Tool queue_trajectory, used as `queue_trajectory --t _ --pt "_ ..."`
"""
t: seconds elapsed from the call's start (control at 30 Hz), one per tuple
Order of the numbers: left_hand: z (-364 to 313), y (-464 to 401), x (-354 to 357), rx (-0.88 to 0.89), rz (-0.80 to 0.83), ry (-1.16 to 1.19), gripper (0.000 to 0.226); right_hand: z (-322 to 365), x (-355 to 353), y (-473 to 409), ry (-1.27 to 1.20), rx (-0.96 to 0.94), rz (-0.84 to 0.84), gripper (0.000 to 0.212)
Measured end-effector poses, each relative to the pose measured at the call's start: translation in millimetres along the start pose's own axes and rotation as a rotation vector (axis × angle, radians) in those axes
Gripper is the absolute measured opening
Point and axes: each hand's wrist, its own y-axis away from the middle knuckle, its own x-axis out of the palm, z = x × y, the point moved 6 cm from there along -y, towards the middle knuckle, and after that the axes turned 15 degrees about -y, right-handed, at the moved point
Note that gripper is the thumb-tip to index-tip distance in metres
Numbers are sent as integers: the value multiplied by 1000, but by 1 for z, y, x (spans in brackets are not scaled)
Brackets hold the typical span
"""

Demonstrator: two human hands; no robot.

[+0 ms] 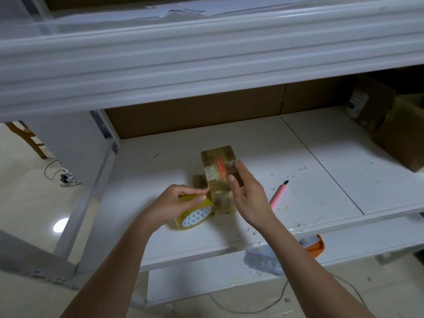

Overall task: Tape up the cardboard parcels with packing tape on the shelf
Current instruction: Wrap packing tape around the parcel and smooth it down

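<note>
Fingers on parcel, tape roll gripped

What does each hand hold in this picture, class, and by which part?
The left hand grips the tape roll over its outer rim, at the top. The right hand holds nothing; its straight fingers lie against the parcel, on its right side.

parcels: 1 | tape rolls: 1 | knives: 1 | hands: 2
</note>
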Motion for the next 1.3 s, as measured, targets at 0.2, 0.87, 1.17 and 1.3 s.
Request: queue_trajectory --t 0.2,0.87,1.17,1.3 --pt "4 -13 -6 -70 -211 -30 7 -23 1 -8 -4 23 54 48" --pt "20 -15 -8 -153 -183 -190 28 -28 -5 -23 -107 39 90 37" --pt "21 -19 -6 -124 -181 -210 15 -31 -4 -26 -129 64 135 37" --pt "20 -15 -6 -131 -220 -226 19 -25 -3 -26 -136 59 140 38"
